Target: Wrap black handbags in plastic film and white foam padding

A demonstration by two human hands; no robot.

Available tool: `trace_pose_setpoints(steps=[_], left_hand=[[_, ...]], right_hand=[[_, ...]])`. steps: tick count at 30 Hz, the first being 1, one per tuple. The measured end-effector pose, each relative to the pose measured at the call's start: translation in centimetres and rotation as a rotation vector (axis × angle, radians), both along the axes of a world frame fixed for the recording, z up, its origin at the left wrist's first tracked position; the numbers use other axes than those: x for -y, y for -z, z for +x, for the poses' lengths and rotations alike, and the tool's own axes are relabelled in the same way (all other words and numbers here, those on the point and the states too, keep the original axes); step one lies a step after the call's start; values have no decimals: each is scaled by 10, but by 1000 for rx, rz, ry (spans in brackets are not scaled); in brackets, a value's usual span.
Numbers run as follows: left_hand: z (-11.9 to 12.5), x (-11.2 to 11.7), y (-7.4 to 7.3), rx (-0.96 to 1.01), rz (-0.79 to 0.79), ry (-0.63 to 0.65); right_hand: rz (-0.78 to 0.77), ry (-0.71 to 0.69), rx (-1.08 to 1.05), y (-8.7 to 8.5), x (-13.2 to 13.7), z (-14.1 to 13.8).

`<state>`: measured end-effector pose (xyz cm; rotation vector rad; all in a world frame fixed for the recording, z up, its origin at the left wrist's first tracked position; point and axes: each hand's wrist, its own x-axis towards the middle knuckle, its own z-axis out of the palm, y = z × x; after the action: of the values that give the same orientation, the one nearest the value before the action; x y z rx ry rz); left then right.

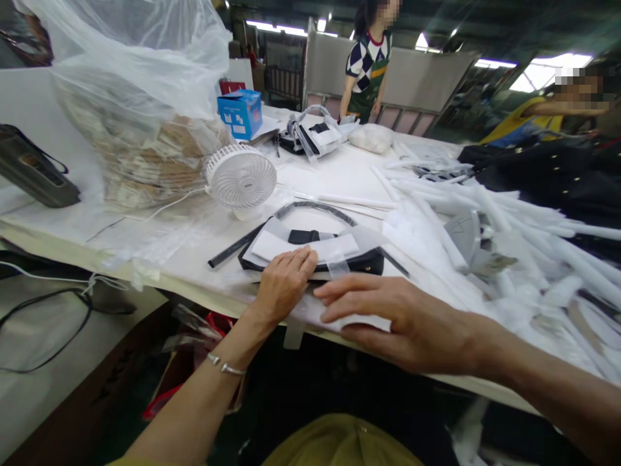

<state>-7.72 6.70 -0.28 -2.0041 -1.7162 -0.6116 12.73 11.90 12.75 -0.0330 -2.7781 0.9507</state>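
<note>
A black handbag (373,264) lies on the white table before me, its curved handle (315,206) wrapped and a white foam sheet (305,249) over its front. My left hand (287,275) rests on the near edge of the bag, fingers stretched out over the white sheet. Just right of it, my right hand (383,314) hovers above the table's front edge with the fingers apart and nothing in them. A strip of clear tape or film (337,262) hangs over the bag's front. Part of the bag's near edge is hidden by my hands.
Left of the bag stand a small white fan (242,178), a large plastic sack (145,149) of packets and a dark speaker-like device (36,168). White foam strips (524,226) and a tape dispenser (468,239) lie right. Behind are a blue box (241,115), another wrapped bag (315,136) and two people.
</note>
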Motion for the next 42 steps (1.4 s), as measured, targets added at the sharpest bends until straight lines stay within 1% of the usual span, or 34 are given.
trace_pose_setpoints(steps=[2,3,4,6,8,9,11,13,16,17,19,21,24,26,29,32,35,37,40,42], left_hand=[[-1,0,-4,14,-36,-8],[-2,0,-5,20,-51,-9],[-3,0,-7,26,-65,-14],[-5,0,-10,38,-91,-22],[-6,0,-12,45,-109,-34],[-6,0,-13,47,-115,-41],[-6,-1,-15,51,-125,-57],[-5,-2,-16,57,-139,-73],[-5,-4,-19,62,-167,-91],[-5,-4,-19,58,-172,-90],[-5,-3,-21,44,-171,-82],[-6,-3,-23,28,-161,-75],[-7,-3,-23,16,-141,-69],[-7,-4,-23,10,-125,-64],[-7,-5,-21,4,-97,-65],[-6,-5,-20,7,-83,-72],[-5,-5,-20,18,-77,-97],[-4,-6,-19,25,-70,-112],[-3,-4,-15,23,-66,-122],[0,-2,-10,18,-74,-120]], right_hand=[[-141,46,32,5,12,26],[-181,73,75,11,13,38],[-189,105,127,21,12,48],[-106,192,203,46,4,63],[20,269,199,72,-7,70],[63,287,186,83,-12,71],[87,287,169,99,-18,70],[87,296,160,109,-17,64],[134,331,118,115,-7,45],[162,319,103,116,-1,35],[229,251,92,121,10,13],[308,192,106,130,20,-10],[390,221,68,145,26,-40],[379,254,-16,153,23,-52],[262,273,-93,156,10,-55],[134,283,-88,148,-11,-40],[62,247,-55,137,-33,-5],[40,242,-36,132,-41,24],[63,248,-71,134,-40,59],[82,228,-101,138,-31,73]])
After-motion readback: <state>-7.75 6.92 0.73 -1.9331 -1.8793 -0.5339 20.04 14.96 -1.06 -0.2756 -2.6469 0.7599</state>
